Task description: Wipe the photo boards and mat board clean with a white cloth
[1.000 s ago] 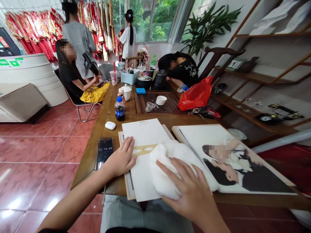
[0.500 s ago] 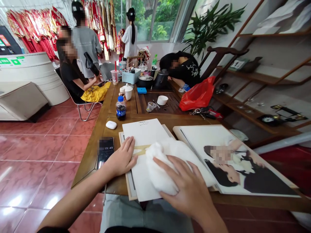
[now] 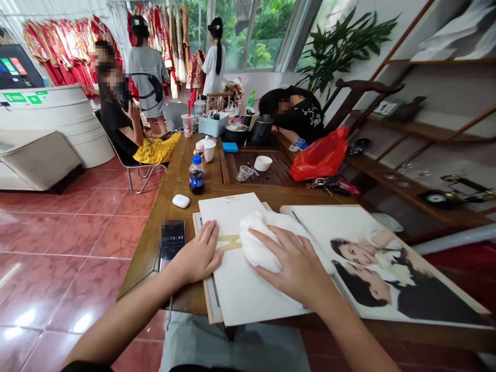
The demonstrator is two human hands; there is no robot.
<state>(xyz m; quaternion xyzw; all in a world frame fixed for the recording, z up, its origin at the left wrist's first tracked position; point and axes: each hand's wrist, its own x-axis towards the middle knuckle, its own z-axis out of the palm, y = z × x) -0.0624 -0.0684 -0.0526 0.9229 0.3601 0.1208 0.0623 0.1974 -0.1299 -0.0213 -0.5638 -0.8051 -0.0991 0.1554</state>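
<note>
Over the last half second, the white wad (image 3: 259, 244) shifts up the white sheet (image 3: 251, 299), now near frame centre, baring more of the sheet's lower part. Right hand (image 3: 298, 263): grip closed around the wad, fingers curled over it. Left hand (image 3: 201, 254): nothing grasped, flat on the sheet's left edge, unmoved. Reading: wad works across the sheet while the left hand steadies it.
</note>
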